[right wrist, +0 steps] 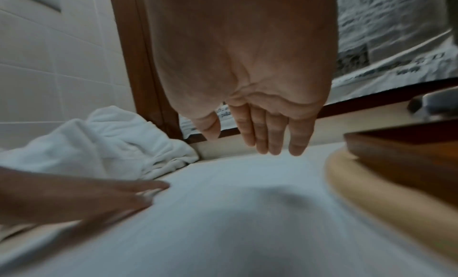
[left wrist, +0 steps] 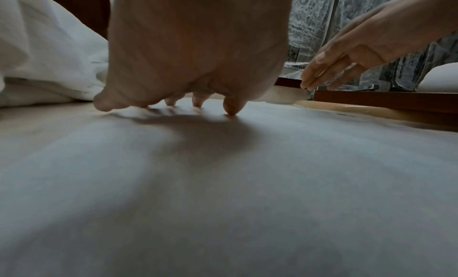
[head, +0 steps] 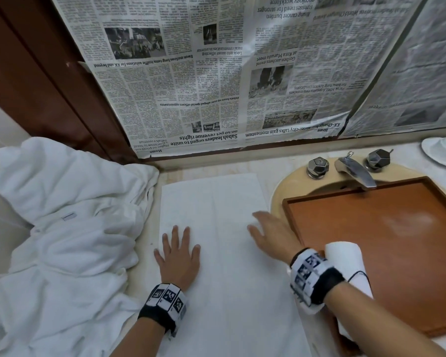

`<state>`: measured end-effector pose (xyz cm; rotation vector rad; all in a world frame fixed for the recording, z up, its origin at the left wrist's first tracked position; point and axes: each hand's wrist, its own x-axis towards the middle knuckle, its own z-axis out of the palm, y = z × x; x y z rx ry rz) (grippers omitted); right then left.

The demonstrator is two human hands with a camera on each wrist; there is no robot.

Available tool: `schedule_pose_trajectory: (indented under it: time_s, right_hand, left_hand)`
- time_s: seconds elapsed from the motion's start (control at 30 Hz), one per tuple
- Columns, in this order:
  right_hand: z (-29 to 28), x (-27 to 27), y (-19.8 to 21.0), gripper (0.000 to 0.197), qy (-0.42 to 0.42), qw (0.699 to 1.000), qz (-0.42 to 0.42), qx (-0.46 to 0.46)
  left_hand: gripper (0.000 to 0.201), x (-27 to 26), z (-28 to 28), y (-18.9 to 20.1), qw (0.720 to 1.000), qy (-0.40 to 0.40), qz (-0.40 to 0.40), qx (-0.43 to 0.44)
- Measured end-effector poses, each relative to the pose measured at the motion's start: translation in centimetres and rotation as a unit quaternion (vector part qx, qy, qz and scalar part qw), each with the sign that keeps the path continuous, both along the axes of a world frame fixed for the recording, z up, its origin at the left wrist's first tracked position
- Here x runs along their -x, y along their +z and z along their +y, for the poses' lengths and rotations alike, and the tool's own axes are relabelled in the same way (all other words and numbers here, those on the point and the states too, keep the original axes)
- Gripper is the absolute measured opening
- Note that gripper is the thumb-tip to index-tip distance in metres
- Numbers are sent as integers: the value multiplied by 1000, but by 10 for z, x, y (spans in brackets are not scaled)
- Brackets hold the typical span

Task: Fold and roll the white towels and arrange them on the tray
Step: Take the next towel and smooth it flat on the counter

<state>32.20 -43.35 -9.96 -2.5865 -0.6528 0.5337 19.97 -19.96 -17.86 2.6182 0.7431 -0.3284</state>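
A white towel (head: 224, 243) lies flat and folded lengthwise on the counter, running away from me. My left hand (head: 178, 251) presses flat on its left side, fingers spread and straight. My right hand (head: 265, 233) hovers just above the towel's right edge with straight fingers (right wrist: 270, 136), holding nothing. A brown wooden tray (head: 386, 228) sits over the sink to the right. One rolled white towel (head: 348, 264) lies on the tray's near left part, partly hidden by my right wrist. In the left wrist view the fingertips (left wrist: 231, 107) touch the towel (left wrist: 223, 183).
A heap of crumpled white towels (head: 62, 228) fills the counter's left side. Behind the tray stand a chrome tap (head: 355, 171) with two knobs and the beige sink rim (head: 278, 199). A white dish (head: 443, 150) sits far right. Newspaper (head: 216, 73) covers the wall.
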Motion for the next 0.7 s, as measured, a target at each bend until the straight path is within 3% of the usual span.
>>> schedule_pose_trajectory:
  time_s: [0.1, 0.2, 0.33, 0.43, 0.6, 0.7]
  right_hand:
    - [21, 35, -18, 60, 13, 1000, 20, 3]
    - [43, 68, -33, 61, 42, 999, 15, 11]
    - [60, 83, -62, 58, 80, 996, -7, 41]
    - [45, 67, -81, 70, 68, 994, -49, 71]
    - [9, 43, -80, 86, -65, 989, -35, 124]
    - [28, 70, -75, 74, -9, 995, -54, 87]
  left_hand:
    - [63, 4, -7, 1, 1000, -9, 0, -8]
    - [77, 10, -28, 0, 998, -54, 0, -10]
    - [72, 17, -42, -9, 996, -91, 1, -25]
    - [68, 22, -27, -12, 997, -69, 3, -43]
    - [59, 39, 2, -12, 998, 43, 22, -40]
    - [65, 41, -22, -8, 999, -13, 9, -39]
